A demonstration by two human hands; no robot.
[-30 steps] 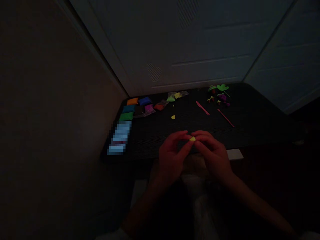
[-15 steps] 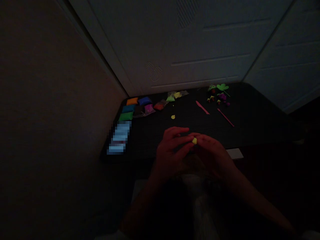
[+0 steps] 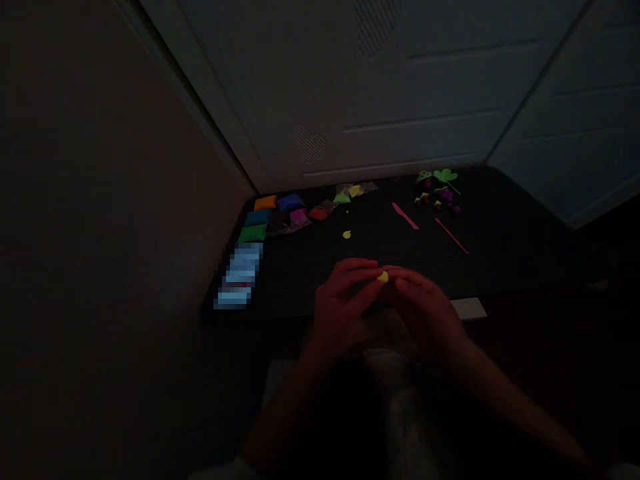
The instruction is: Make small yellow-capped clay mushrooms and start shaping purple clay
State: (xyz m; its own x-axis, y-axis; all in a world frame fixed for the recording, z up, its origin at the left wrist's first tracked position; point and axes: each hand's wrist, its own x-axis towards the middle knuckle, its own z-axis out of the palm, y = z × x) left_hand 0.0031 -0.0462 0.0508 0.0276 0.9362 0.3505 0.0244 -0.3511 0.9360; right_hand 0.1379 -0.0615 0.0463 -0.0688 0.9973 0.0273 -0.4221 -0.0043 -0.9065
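My left hand (image 3: pixel 343 297) pinches a small lump of yellow clay (image 3: pixel 383 277) between thumb and forefinger. On its other side my right hand (image 3: pixel 425 303) has its fingertips against the same lump, fingers curled together. Both hands are held above the front edge of the dark table (image 3: pixel 300 267). Beyond them on the tabletop lies a small, notched yellow clay piece (image 3: pixel 347 235), with a tiny yellow bit (image 3: pixel 347 212) farther back. A pink plastic knife (image 3: pixel 405 216) and a thin pink modelling stick (image 3: pixel 451 236) lie to the right.
Coloured clay packets, among them a green one (image 3: pixel 253 233) and an orange one (image 3: pixel 265 203), lie at the back left near a pixelated bright rectangle (image 3: pixel 240 275). Small clay figures (image 3: pixel 445 195) and a green clover shape (image 3: pixel 445 175) sit at the back right. A white panel (image 3: pixel 310 87) stands behind.
The yellow lump has shifted slightly left and up, further into my left fingertips. My right thumb now shows beside it. The things on the table have stayed put.
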